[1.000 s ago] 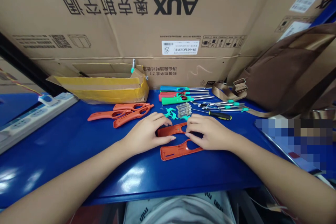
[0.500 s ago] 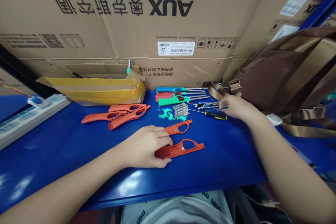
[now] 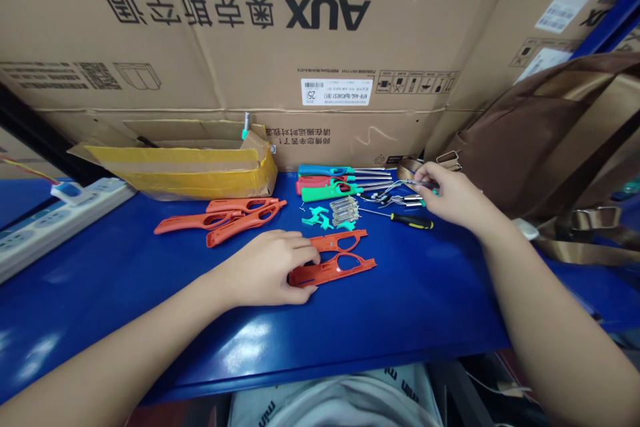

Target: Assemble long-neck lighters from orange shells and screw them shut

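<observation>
My left hand grips the handle end of an orange lighter shell half, hollow side up, low over the blue table. Just behind it lies a second orange shell half. Between the fingertips of my right hand is a small wired igniter part, lifted slightly from a pile of metal tubes and thin wires. Its far end is hidden by my fingers. Near this pile lie a yellow-black screwdriver, clear gas tanks and small green plastic pieces.
Blue, red and green lighters lie in a row against the cardboard. More orange shells are at left, before a yellow-taped carton. A power strip is at far left, a brown bag at right.
My right hand has risen slightly, pulling a wired part up out of the pile. My left hand has drawn the shell half a little left and back, away from me.
</observation>
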The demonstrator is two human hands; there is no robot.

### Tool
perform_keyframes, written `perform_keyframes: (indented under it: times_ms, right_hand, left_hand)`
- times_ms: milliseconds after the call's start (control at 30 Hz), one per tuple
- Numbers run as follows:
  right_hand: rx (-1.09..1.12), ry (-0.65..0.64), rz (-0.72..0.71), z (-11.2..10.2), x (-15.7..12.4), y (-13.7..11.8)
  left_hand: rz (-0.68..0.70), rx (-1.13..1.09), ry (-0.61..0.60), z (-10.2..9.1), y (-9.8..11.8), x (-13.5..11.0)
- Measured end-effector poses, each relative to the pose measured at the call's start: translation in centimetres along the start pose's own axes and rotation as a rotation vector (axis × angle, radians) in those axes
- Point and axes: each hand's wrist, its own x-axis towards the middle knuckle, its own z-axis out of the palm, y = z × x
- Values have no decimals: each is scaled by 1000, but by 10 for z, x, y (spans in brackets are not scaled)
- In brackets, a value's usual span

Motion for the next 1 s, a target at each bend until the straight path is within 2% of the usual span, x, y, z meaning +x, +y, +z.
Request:
perform_keyframes:
  times_ms: [133,200,233,333,400,467,667,733,800,933,1000]
  right_hand:
    - [-14,53,-1,-2,-3,-11]
    - [-73,25,22,-2,-5,-11]
    - [-114,-24,33,-1,-5,-10]
    - [-236,-287,36,0,-7,-6]
    - [-269,-390,35,2,-6,-5]
    - [-235,-342,41,1,-6,-8]
    - [34,158,85,-3,-5,-22]
    - [88,247,87,-3,-5,-24]
    - [82,218,105,-4,-5,-24]
    - [-59,46,203,-3,-4,-25]
    - [-92,19,226,-3,-3,-27]
  left_hand:
    - [13,-13,3,-2,-2,-1]
    - [20,-13,0,-2,-2,-1]
    - [22,-12,-2,-2,-3,-1]
    - [24,-14,-6,-2,-3,-1]
    - [26,-16,-8,-2,-3,-1]
    - [25,-17,-14,-2,-3,-1]
    - [27,-16,-28,-3,-3,-1]
    - [25,-15,-31,-3,-2,-1]
    - [21,-13,-35,-3,-3,-1]
    - [24,-7,-33,-2,-3,-1]
    - [29,-5,-27,-2,-3,-1]
